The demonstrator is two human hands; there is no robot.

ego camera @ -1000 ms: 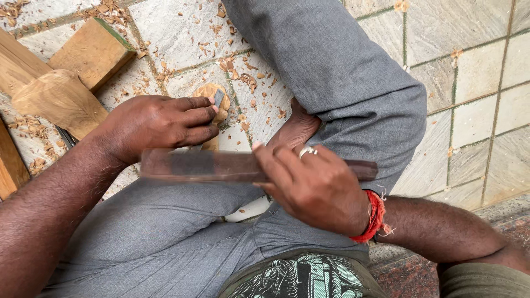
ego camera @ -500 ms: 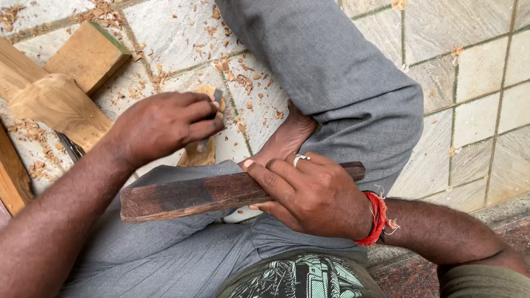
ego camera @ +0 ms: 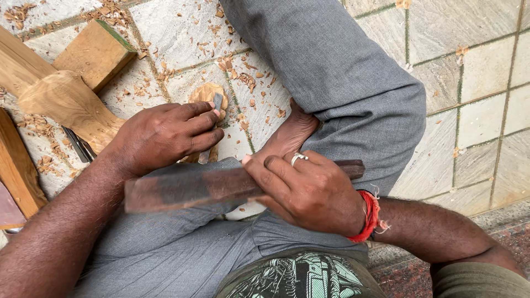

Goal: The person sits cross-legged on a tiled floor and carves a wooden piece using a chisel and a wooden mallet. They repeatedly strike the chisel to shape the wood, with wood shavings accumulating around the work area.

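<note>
1. Two hands in view. Left hand (ego camera: 165, 135) curled around a slim grey metal chisel (ego camera: 212, 122), tip set on one small round pale wooden carving (ego camera: 208, 95).
2. Right hand (ego camera: 309, 190), with silver ring and red thread wristband, clamped around one long dark flat wooden mallet bar (ego camera: 187, 187), lying blurred across the lap just below the carving.
3. Three pale timber pieces left of the carving: one squared block (ego camera: 95, 52), one rounded shaped lump (ego camera: 69, 105), one plank (ego camera: 19, 165) at the frame edge.
4. One bare foot (ego camera: 290, 132) just right of the carving, tucked under a grey trouser leg (ego camera: 342, 72).
5. Loads of wood shavings (ego camera: 232, 63) scattered all round the carving, too many to count.
6. Floor: grey stone tiles (ego camera: 469, 72) with mossy joints; a reddish step far right of the carving, bottom corner. Looks outdoors-ish, can't tell for sure.
</note>
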